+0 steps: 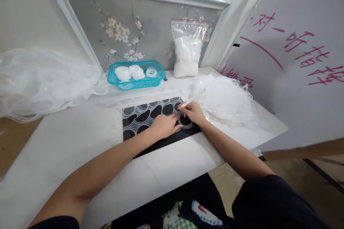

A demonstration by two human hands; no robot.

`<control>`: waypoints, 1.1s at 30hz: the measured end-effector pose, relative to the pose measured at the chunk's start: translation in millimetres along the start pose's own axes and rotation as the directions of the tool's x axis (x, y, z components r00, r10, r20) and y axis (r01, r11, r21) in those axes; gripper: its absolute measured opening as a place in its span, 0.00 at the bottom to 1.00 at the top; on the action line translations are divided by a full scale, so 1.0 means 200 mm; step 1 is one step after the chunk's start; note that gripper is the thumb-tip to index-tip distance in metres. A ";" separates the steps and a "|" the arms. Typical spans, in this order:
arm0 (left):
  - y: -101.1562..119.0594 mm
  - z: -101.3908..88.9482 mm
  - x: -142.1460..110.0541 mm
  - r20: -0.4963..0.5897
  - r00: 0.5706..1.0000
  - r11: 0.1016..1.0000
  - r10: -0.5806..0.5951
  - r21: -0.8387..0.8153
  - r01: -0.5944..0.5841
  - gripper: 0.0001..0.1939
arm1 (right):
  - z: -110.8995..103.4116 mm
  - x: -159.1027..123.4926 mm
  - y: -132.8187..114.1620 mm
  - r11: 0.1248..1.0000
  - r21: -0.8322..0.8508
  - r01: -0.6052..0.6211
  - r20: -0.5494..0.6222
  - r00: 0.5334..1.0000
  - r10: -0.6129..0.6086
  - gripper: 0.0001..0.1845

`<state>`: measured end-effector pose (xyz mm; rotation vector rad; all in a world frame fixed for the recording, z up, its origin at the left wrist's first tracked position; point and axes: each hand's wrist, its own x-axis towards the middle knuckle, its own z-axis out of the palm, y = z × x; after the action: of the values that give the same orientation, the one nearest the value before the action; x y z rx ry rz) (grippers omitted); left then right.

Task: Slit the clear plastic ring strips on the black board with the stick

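A black sheet (161, 143) with a pattern of whitish rings and rounded black shapes lies flat on the table. My left hand (164, 126) rests on its right half, palm down, with the fingers stretched out. Beside it, over the sheet's upper right corner, my right hand (194, 113) grips a slim white pen-like stick (187, 102) between thumb and fingers. The stick's lower tip is too small to make out. Part of the pattern is hidden under both hands.
Behind the sheet stands a blue tray (139, 86) holding white pads and rings. A zip bag (187, 55) of white material leans on the framed picture (88, 25). Piles of white rings lie at right (225, 102) and left (40, 78). A whiteboard (290, 114) borders the right.
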<state>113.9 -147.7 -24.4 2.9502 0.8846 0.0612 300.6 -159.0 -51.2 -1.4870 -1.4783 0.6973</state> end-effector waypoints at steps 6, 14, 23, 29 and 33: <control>-0.01 0.00 0.00 0.015 1.000 1.000 -0.002 -0.010 0.002 0.26 | 0.02 -0.01 0.01 0.999 -0.030 -0.011 -0.014 1.000 0.011 0.17; -0.01 0.02 -0.01 0.005 1.000 1.000 0.004 -0.024 -0.004 0.25 | 0.02 -0.02 0.01 0.985 -0.170 0.000 -0.039 0.999 -0.006 0.13; -0.02 0.00 0.01 0.036 0.999 0.999 0.018 -0.048 -0.016 0.27 | 0.07 -0.08 -0.02 0.912 -0.408 0.046 -0.039 0.997 -0.068 0.10; -0.04 -0.03 -0.01 0.053 0.998 0.997 0.014 -0.080 -0.010 0.27 | -0.22 0.33 -0.12 0.951 -0.269 -0.153 -0.381 0.924 0.041 0.16; -0.05 -0.02 -0.02 0.039 0.999 0.992 0.016 -0.124 -0.011 0.29 | -0.34 0.41 -0.13 0.886 0.438 -0.150 -0.505 0.775 0.380 0.14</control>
<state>105.0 -140.9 -20.4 2.8329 0.8238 0.0546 357.9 -95.6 17.8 -1.4439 -0.6207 0.5775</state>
